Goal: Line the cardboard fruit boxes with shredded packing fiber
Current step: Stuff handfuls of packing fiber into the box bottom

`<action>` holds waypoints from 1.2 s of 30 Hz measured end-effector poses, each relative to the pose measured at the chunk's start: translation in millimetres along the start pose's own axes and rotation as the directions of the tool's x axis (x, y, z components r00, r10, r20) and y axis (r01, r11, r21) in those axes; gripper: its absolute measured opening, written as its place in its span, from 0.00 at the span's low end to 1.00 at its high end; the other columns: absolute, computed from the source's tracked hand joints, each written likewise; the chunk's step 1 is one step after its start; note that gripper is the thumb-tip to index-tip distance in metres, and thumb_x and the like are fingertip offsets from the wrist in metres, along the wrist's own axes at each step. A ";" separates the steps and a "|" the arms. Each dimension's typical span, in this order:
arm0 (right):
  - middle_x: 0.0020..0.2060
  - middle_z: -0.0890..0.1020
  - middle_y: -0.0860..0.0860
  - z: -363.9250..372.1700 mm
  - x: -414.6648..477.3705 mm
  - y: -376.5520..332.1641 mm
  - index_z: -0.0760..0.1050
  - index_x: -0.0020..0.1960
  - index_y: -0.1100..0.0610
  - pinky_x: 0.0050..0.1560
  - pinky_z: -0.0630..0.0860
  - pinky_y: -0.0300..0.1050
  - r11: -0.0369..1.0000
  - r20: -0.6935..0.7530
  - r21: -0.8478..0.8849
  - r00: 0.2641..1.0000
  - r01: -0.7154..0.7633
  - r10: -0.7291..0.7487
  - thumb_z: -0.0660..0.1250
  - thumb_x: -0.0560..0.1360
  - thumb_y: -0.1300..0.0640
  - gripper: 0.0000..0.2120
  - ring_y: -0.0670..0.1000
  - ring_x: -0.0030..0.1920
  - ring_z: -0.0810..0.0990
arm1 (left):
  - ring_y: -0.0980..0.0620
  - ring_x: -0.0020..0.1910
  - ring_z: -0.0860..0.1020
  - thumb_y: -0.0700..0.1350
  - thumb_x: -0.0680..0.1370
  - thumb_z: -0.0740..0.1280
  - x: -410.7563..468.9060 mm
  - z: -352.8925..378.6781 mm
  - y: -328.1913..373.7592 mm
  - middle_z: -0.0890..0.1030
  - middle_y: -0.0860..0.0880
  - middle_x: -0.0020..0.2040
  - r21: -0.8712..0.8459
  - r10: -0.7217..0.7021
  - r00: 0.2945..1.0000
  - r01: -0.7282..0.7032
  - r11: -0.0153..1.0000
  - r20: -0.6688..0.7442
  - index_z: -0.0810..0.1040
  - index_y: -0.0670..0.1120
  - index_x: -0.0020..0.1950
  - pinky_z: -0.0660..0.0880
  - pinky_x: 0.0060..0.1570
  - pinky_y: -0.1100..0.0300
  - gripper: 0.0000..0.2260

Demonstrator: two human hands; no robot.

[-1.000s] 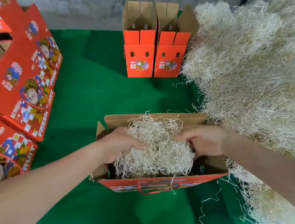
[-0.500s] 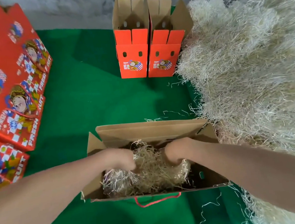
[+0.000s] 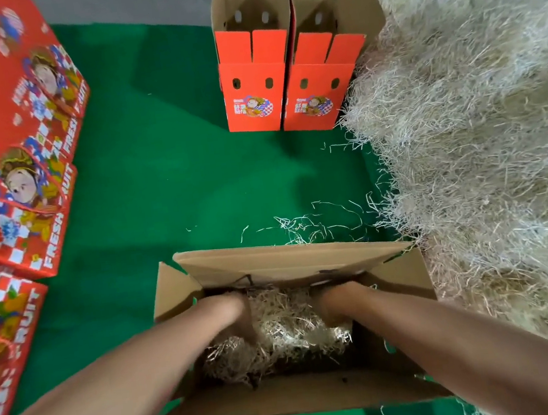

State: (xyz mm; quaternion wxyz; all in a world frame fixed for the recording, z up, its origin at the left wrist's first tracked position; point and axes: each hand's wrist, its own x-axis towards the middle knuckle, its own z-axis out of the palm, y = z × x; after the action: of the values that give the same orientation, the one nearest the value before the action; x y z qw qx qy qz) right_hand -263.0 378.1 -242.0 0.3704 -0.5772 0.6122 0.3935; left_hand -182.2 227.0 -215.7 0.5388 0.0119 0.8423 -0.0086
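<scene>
An open cardboard fruit box (image 3: 286, 262) stands on the green mat right in front of me, flaps up. A wad of pale shredded packing fiber (image 3: 291, 329) lies low inside it. Both my arms reach down into the box. My left hand (image 3: 235, 312) is on the left side of the wad and my right hand (image 3: 336, 301) on the right side, both pushed into the fiber. Their fingers are buried in the strands and hidden. A big heap of the same fiber (image 3: 484, 133) fills the right side.
Two open red fruit boxes (image 3: 287, 78) stand upright at the back of the green mat (image 3: 158, 173). Several red printed boxes (image 3: 14, 153) are stacked along the left. Loose fiber strands (image 3: 316, 223) lie scattered behind my box.
The fiber wad has gone from above the box rim to deep inside it. Both hands have followed it down, and my view has moved closer over the box.
</scene>
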 end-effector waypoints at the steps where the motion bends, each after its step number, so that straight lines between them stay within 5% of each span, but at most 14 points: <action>1: 0.60 0.76 0.58 1.4 -3.2 -3.2 0.72 0.63 0.61 0.54 0.71 0.49 1.000 -0.040 0.001 0.999 0.022 -0.022 0.60 0.77 0.59 0.15 0.59 0.60 0.75 | 0.48 0.59 0.76 0.57 0.78 0.62 -3.7 0.3 1.2 0.77 0.45 0.62 0.025 -0.016 1.000 0.016 1.000 -0.007 0.72 0.41 0.66 0.73 0.56 0.58 0.24; 4: 0.59 0.77 0.59 -7.5 -13.7 -13.4 0.74 0.59 0.63 0.59 0.72 0.51 0.996 -0.090 0.093 0.996 0.009 -0.001 0.59 0.77 0.63 0.12 0.58 0.58 0.76 | 0.45 0.63 0.73 0.48 0.82 0.56 -16.8 -6.0 11.6 0.73 0.42 0.66 0.162 -0.006 0.998 0.017 0.987 -0.070 0.67 0.40 0.70 0.71 0.61 0.56 0.19; 7: 0.56 0.78 0.59 -17.0 -21.0 -23.4 0.74 0.59 0.64 0.53 0.76 0.51 0.983 -0.232 0.177 0.968 -0.054 0.095 0.62 0.75 0.65 0.13 0.58 0.55 0.78 | 0.44 0.60 0.75 0.37 0.78 0.60 -17.1 -5.3 14.1 0.74 0.41 0.63 0.310 0.161 0.969 -0.097 0.946 -0.189 0.73 0.40 0.65 0.73 0.57 0.55 0.15; 11: 0.60 0.73 0.60 -24.9 -24.9 -33.0 0.71 0.65 0.59 0.54 0.75 0.52 0.985 -0.309 0.139 0.941 -0.098 0.138 0.65 0.74 0.62 0.19 0.59 0.59 0.73 | 0.42 0.60 0.73 0.38 0.80 0.59 -8.1 1.1 15.6 0.72 0.39 0.64 0.364 0.220 0.965 -0.259 0.895 0.146 0.70 0.37 0.66 0.71 0.59 0.52 0.15; 13: 0.64 0.71 0.58 -24.2 -17.0 -34.8 0.66 0.70 0.57 0.56 0.74 0.52 0.982 -0.179 0.190 0.984 0.018 0.017 0.62 0.75 0.65 0.23 0.59 0.63 0.71 | 0.43 0.56 0.72 0.39 0.80 0.60 11.9 10.8 10.6 0.72 0.38 0.63 0.258 0.171 0.944 -0.246 0.934 0.281 0.69 0.37 0.67 0.69 0.62 0.50 0.16; 16: 0.64 0.72 0.57 -23.3 -8.6 -33.4 0.65 0.70 0.58 0.52 0.73 0.49 0.979 0.088 0.198 0.994 0.053 -0.072 0.62 0.76 0.64 0.23 0.58 0.60 0.73 | 0.41 0.67 0.67 0.40 0.76 0.66 35.9 26.8 9.0 0.66 0.41 0.71 0.242 0.122 0.945 -0.200 0.950 0.302 0.66 0.41 0.72 0.67 0.65 0.47 0.24; 19: 0.47 0.76 0.56 -21.7 -9.4 -33.7 0.72 0.63 0.61 0.43 0.73 0.47 0.986 0.191 0.152 0.977 0.061 -0.090 0.67 0.74 0.63 0.18 0.55 0.44 0.76 | 0.41 0.70 0.65 0.45 0.78 0.65 40.2 39.6 3.3 0.62 0.41 0.74 0.245 0.091 0.971 -0.145 0.959 0.220 0.61 0.43 0.74 0.65 0.65 0.50 0.26; 23: 0.41 0.76 0.54 -2.3 -19.9 -24.5 0.77 0.45 0.61 0.45 0.72 0.47 0.980 0.291 0.199 0.955 0.001 -0.060 0.66 0.75 0.59 0.05 0.55 0.46 0.75 | 0.42 0.71 0.62 0.48 0.78 0.63 36.8 46.6 -7.7 0.62 0.41 0.74 0.398 0.078 0.982 -0.142 0.906 0.174 0.64 0.43 0.73 0.61 0.69 0.45 0.24; 25: 0.47 0.77 0.55 8.1 -23.3 -21.6 0.77 0.53 0.62 0.47 0.73 0.48 0.978 0.271 0.206 0.960 0.012 -0.069 0.64 0.76 0.59 0.08 0.56 0.50 0.76 | 0.41 0.68 0.67 0.45 0.78 0.63 29.8 41.0 -3.4 0.67 0.40 0.70 0.378 0.142 0.974 -0.200 0.904 0.176 0.67 0.42 0.71 0.67 0.64 0.47 0.21; 28: 0.61 0.74 0.57 5.0 -21.4 -28.9 0.69 0.68 0.58 0.50 0.76 0.51 0.982 0.142 0.187 0.988 0.024 -0.051 0.62 0.76 0.63 0.20 0.59 0.58 0.76 | 0.41 0.60 0.74 0.40 0.78 0.62 15.8 25.8 6.2 0.74 0.40 0.64 0.316 0.264 0.962 -0.273 0.908 0.073 0.71 0.40 0.67 0.72 0.43 0.57 0.17; 32: 0.54 0.78 0.57 -35.6 -8.5 -42.1 0.74 0.58 0.64 0.42 0.74 0.47 0.963 -0.152 0.271 0.988 0.009 0.033 0.64 0.74 0.67 0.13 0.56 0.47 0.78 | 0.43 0.60 0.75 0.37 0.80 0.59 1.0 9.3 3.2 0.76 0.40 0.61 0.418 0.282 0.958 -0.234 0.878 -0.056 0.74 0.37 0.62 0.73 0.53 0.54 0.12; 36: 0.71 0.63 0.60 -45.5 16.7 -48.4 0.60 0.73 0.58 0.59 0.72 0.51 0.923 -0.132 0.384 0.991 0.035 0.017 0.59 0.77 0.66 0.25 0.59 0.65 0.70 | 0.43 0.70 0.64 0.46 0.80 0.59 13.9 30.4 -6.8 0.66 0.43 0.71 0.485 0.173 0.983 -0.184 0.855 0.067 0.68 0.43 0.70 0.62 0.69 0.47 0.18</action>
State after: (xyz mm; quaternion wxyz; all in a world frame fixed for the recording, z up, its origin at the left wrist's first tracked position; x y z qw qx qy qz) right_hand -215.6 328.6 -240.9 0.4368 -0.5209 0.6982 0.2246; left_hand -160.6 219.5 -241.0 0.5253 0.2256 0.8023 -0.1715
